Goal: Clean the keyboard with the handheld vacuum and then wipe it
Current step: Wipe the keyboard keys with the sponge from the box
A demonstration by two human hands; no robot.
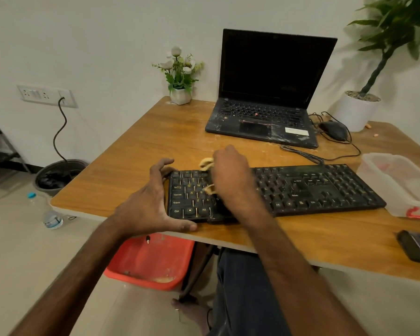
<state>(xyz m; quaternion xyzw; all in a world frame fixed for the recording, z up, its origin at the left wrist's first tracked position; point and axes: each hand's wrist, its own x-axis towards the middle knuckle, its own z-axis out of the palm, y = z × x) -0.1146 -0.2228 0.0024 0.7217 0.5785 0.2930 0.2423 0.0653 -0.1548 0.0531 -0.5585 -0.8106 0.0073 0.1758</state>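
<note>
A black keyboard (313, 187) lies across the wooden table (136, 146) near its front edge. My left hand (153, 202) clamps the keyboard's left end, thumb on the front edge and fingers curled over the far corner. My right hand (230, 175) presses down on the left-middle keys, closed on a yellowish cloth (205, 163) whose edges poke out beyond the fingers and beside the palm. A dark handheld device, possibly the vacuum (417, 246), rests at the table's right front edge.
An open black laptop (269, 93) stands behind the keyboard, with a mouse (334, 130) and cables to its right. A clear plastic tub (398, 183) sits by the keyboard's right end. A small flower pot (180, 93) and a large planter (357, 110) stand at the back. An orange bin (150, 263) sits below the table.
</note>
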